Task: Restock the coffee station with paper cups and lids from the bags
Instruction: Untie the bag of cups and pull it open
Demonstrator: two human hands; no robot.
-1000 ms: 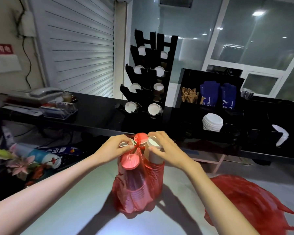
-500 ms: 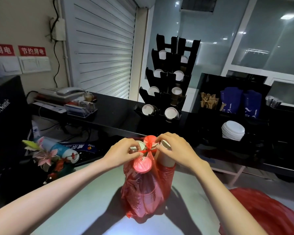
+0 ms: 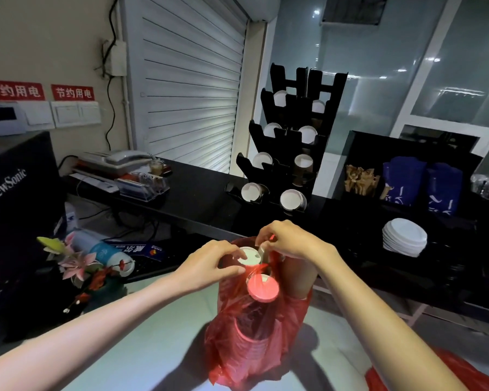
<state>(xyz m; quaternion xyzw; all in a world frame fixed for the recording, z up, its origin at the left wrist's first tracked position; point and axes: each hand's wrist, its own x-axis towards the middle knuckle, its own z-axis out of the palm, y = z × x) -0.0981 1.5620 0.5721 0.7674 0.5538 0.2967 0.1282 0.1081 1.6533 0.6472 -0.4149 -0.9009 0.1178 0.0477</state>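
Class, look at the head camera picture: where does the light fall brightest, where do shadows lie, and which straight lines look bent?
Head view: brightest on the pale table beneath the red bag, whose dark shadow spreads round its base; ceiling lights glare in the glass wall; wide-angle distortion tilts the shutter and cup rack; the black counter stays dim.

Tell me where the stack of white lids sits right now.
In the head view, the stack of white lids sits at right on the black counter, below the blue packets and right of the cup rack.
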